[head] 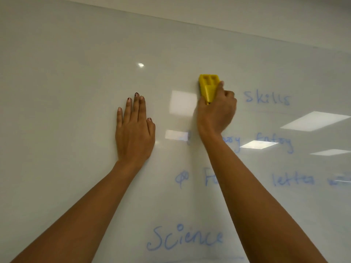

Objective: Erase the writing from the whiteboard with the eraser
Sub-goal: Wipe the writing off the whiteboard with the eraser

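Now the whiteboard (79, 76) fills nearly the whole view, a pale glossy sheet throwing back ceiling lights, and everything here is placed against it. Its left part is bare of writing; the blue writing (267, 98) sits on its right and lower parts: "skills" up high, a fainter line below that looks like "Entry", a line lower down with "letter" in it, and "Science" near the board's bottom edge. Plenty left to wipe, so by my reading the job is in its early-to-middle stretch.

Next down in size, the left hand (133, 130) lies flat on the board's blank area, fingers extended and close together, palm pressed to the surface. That looks like a brace: it steadies the body while the other arm reaches up and pushes.

Over on the written part, the right hand (216, 109) is closed around the lower end of the eraser (208, 85), thumb on one side and fingers wrapped on the other. Gripping low leaves the upper end of the pad free to lead the stroke.

Smallest of all, that yellow eraser stands roughly upright with its face against the board, just left of "skills" and level with that word's top. It seems poised there because a sideways sweep to the right would take that word off first.
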